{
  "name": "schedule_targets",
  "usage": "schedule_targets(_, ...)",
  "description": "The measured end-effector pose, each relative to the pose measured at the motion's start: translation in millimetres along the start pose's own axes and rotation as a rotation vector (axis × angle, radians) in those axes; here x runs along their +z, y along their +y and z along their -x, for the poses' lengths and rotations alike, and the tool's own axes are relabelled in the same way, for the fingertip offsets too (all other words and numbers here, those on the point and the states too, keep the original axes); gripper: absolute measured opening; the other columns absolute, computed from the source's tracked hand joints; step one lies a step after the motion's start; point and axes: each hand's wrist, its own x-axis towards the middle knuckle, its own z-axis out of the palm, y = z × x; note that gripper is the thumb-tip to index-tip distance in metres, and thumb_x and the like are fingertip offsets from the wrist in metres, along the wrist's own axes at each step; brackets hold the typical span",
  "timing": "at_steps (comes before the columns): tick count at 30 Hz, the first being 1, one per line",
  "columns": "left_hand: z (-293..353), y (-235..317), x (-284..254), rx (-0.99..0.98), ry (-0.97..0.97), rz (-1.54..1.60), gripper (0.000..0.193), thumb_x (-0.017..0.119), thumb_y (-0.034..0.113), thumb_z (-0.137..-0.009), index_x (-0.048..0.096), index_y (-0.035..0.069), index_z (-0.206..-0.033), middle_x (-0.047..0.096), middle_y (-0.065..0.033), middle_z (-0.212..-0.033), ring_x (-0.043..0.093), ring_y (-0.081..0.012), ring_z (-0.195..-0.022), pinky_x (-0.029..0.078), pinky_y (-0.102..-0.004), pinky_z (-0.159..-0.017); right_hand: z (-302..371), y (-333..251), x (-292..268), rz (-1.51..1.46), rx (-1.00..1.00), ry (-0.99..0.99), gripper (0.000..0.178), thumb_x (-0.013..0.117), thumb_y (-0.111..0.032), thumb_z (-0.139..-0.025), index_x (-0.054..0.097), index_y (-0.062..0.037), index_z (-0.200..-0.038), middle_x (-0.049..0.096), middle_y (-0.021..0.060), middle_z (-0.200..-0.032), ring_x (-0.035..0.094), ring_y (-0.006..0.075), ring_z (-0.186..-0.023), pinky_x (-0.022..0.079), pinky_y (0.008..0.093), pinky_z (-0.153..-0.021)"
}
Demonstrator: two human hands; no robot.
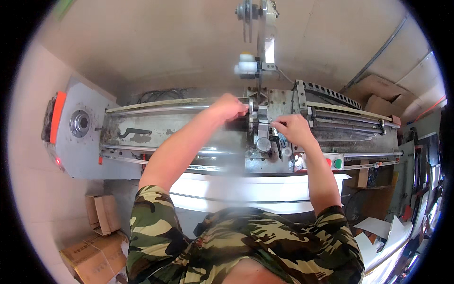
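My left hand (229, 108) is closed, its fingertips against the left side of the metal carriage (262, 113) in the middle of a long rail machine. Whatever those fingers grip is hidden. Across the carriage, my right hand (293, 128) has its thumb and fingers drawn together at the end of a thin dark line, too fine to name. Just below that hand are a black clamp lever (279, 147) and a round metal knob (264, 145).
Polished rails (161, 110) run along both sides of the bed, where a hook spanner (135, 132) lies. An upright arm (268, 42) with white cups (247, 64) rises behind the carriage. A green button (337, 163) sits at the front right. Cardboard boxes (97, 258) stand lower left.
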Motion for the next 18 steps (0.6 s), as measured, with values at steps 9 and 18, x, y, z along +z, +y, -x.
schedule_targets(9,-9,-10,-4,0.036,0.003,-0.176,0.011,0.072,0.004,-0.076,0.075,-0.004,-0.085,0.064,-0.007,-0.069,0.053,-0.0128,-0.057,0.039,-0.0302,-0.049,-22,13,15,0.041,0.049,-0.054,0.026,0.062,-0.036,-0.088,0.077,-0.0142,-0.088,0.072,0.0147,-0.084,0.068,0.0367,-0.084,0.053,0.0477,-0.076)
schedule_targets(18,-2,-6,4,0.138,0.15,-0.559,0.015,0.073,0.007,-0.075,0.077,0.002,-0.089,0.074,-0.0124,-0.08,0.068,-0.0239,-0.068,0.054,-0.0391,-0.063,-23,41,29,0.043,0.013,0.098,0.024,0.064,-0.035,-0.087,0.078,-0.0167,-0.094,0.073,0.0132,-0.09,0.069,0.036,-0.086,0.055,0.0455,-0.077)
